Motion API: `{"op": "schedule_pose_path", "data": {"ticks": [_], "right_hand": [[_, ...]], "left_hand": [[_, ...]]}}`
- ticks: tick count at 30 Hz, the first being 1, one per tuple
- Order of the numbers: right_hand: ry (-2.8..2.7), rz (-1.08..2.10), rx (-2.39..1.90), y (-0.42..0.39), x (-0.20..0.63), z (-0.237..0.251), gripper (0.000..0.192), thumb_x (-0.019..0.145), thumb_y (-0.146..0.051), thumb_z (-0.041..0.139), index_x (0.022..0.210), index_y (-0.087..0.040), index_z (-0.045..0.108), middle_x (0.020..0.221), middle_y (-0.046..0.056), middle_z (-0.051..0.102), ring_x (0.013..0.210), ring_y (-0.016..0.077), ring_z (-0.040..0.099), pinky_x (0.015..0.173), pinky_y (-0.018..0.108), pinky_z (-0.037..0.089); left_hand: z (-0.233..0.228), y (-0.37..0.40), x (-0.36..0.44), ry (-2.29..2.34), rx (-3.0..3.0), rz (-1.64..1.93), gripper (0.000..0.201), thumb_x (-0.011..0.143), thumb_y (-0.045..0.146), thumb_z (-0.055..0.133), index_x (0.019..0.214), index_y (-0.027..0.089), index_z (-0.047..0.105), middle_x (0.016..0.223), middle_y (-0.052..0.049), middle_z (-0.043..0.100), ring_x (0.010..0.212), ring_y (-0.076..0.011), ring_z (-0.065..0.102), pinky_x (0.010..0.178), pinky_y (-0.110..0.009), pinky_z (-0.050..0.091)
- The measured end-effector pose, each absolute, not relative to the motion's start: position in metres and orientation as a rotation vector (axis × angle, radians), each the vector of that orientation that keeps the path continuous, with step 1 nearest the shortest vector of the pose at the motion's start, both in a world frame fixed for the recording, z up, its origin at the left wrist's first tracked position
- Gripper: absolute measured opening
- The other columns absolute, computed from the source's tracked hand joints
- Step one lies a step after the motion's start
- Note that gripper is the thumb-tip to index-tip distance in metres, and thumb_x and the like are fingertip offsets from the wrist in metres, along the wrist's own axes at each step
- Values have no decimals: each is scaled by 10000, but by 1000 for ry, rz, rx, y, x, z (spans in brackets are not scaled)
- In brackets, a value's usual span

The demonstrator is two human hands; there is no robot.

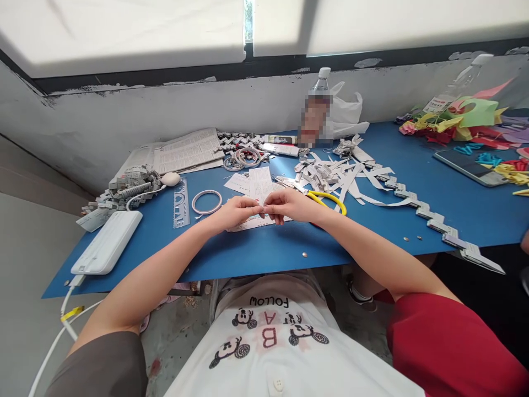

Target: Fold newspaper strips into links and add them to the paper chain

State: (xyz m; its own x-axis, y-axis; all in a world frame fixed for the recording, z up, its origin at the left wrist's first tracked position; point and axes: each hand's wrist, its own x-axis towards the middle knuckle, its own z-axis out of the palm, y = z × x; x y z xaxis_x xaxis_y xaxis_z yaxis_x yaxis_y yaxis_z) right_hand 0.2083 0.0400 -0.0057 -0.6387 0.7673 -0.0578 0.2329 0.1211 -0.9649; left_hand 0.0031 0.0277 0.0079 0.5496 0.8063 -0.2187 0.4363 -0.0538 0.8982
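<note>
My left hand (241, 210) and my right hand (288, 205) meet over the front middle of the blue table. Their thumbs and fingers are closed in a pinch at the lower end of a printed paper strip (260, 183), which stretches away from me. More printed paper (237, 184) lies beside and beneath the hands. Just right of my right hand are scissors with yellow handles (339, 203), their blades partly covered by paper. A roll of tape (206, 202) lies left of my left hand, next to a clear ruler (181, 204).
Loose paper strips (326, 173) and a folded paper chain (440, 225) spread across the right of the blue table (256, 256). A white power bank (107, 242), newspapers (185, 151) and a bottle (316, 110) stand around. A phone (467, 166) lies near coloured paper.
</note>
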Motion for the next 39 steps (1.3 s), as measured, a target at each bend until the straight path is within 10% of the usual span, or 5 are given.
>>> {"op": "schedule_pose_path", "data": {"ticks": [8, 17, 27, 39], "right_hand": [[-2523, 1481, -784, 43, 221, 1, 203, 819, -361, 634, 878, -174, 687, 694, -8, 629, 590, 96, 532, 572, 223, 441], [-2062, 301, -1493, 82, 249, -15, 280, 828, -152, 563, 1054, -126, 726, 1298, 201, 556, 1239, 363, 491, 1032, 528, 405], [-2046, 918, -534, 43, 204, -16, 181, 795, -350, 700, 900, -208, 741, 818, 44, 653, 704, 138, 583, 641, 282, 518], [-2032, 843, -382, 39, 214, -13, 50, 860, -223, 627, 866, -198, 669, 894, 61, 714, 848, 179, 671, 733, 322, 549]], "left_hand": [[14, 27, -5, 782, 1676, 284, 377, 806, 487, 630, 662, 140, 604, 486, 49, 299, 464, -66, 248, 455, -236, 176], [8, 34, -2, 926, 1367, 598, 339, 860, 472, 539, 961, 155, 601, 559, 66, 237, 455, -65, 165, 443, -219, 151], [7, 26, 7, 858, 1243, 587, 182, 701, 250, 543, 865, 173, 555, 564, 48, 323, 470, -77, 267, 478, -217, 190], [0, 34, 2, 786, 1310, 891, 268, 834, 324, 619, 1054, 174, 598, 924, -72, 688, 859, -195, 644, 789, -350, 493]]}}
